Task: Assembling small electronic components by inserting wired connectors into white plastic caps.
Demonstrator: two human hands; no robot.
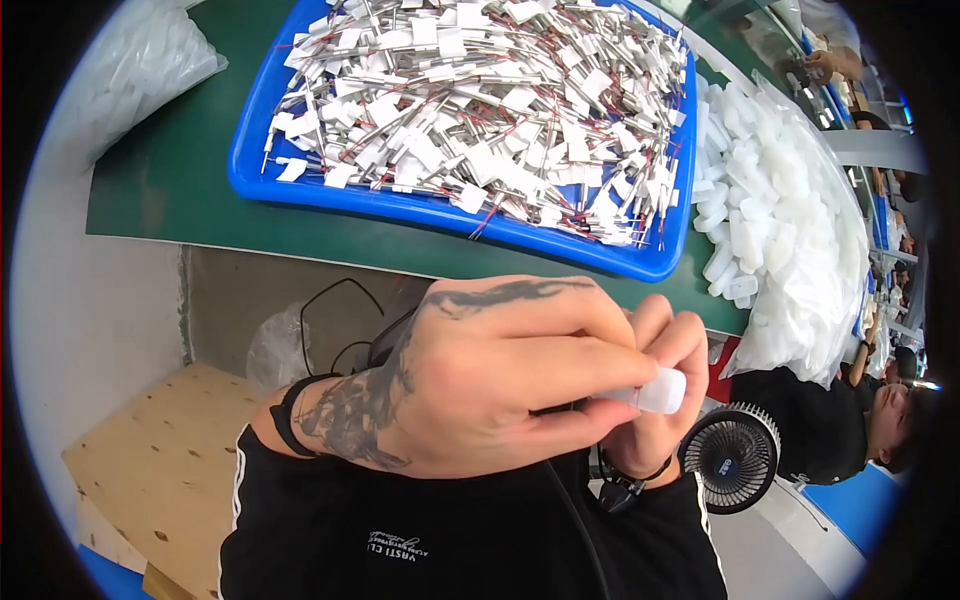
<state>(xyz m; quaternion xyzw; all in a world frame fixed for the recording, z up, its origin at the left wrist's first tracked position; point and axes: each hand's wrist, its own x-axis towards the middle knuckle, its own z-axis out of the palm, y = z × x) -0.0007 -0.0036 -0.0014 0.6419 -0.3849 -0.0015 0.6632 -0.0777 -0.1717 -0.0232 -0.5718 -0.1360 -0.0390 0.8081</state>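
Right in front of my chest, near edge of the green counter (180, 190), my left hand (470, 385) is curled over the top with its fingers pinched onto a small white plastic cap (664, 390). My right hand (655, 375) sits just behind it with its fingers closed on the same piece, so both are clamped on it. The cap pokes out to the right of my knuckles. Looks light and stiff, smooth enough to be a bit slippery I'd guess, so gripping the flat sides near its end seems the way to go.

Farther out there's a blue tray (250, 150) heaped with thin wired parts with white tabs (480, 100), probably fiddly and easy to bend. Right of that, a clear bag of more white caps (790, 230). A little black fan (733, 457) sits down by my right wrist.
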